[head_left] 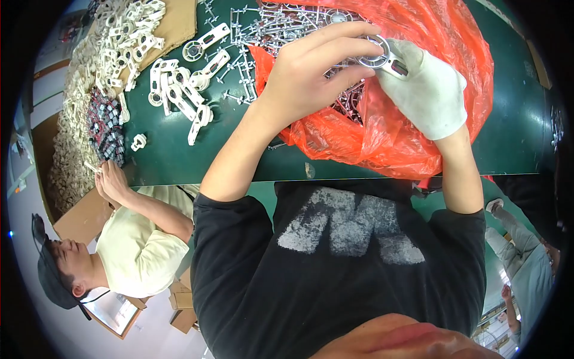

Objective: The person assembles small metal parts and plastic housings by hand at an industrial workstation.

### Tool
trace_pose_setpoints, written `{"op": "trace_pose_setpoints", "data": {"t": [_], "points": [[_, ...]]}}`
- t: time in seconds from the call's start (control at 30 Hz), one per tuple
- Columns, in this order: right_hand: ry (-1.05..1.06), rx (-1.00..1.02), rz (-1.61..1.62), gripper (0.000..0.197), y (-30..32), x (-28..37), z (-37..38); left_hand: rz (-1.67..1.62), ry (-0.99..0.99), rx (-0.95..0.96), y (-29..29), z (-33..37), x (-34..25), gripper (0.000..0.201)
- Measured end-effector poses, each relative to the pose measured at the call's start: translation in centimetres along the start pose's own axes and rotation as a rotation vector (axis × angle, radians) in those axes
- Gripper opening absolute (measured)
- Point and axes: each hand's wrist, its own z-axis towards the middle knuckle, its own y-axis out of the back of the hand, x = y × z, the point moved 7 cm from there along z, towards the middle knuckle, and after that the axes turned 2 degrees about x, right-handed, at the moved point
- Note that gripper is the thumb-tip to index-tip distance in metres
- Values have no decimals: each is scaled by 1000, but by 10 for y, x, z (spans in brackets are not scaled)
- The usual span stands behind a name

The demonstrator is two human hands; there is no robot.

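Note:
My left hand (323, 67), bare, closes its fingers and thumb on a shiny chrome ring (383, 45). This ring sits at the end of a white plastic part (397, 66). My right hand (426, 90), in a white glove, grips the body of the same part, mostly covering it. Both hands are above an opened red plastic bag (382, 134) with chrome-coloured pieces in it. Beyond my left wrist lie several chrome sprue frames (242, 69). Left of them, loose white plastic parts with round ends (179, 90) rest on the green table (161, 164).
A large heap of white parts (128, 45) lies at the far left, partly on cardboard (179, 24). Beside it is a cluster of small dark red and grey pieces (106, 128). A co-worker (140, 239) at left holds a small white piece. Another person (529, 257) is at lower right.

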Motion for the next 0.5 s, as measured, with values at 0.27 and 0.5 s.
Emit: {"op": "trace_pose_setpoints", "data": {"t": [0.27,0.5], "points": [[15,-20,57,32,1,5,-2,-106,10,-29,2,-1,-1,40],[-15,-47,89,34,3,4,-6,-93,4,-5,3,1,-6,42]]}}
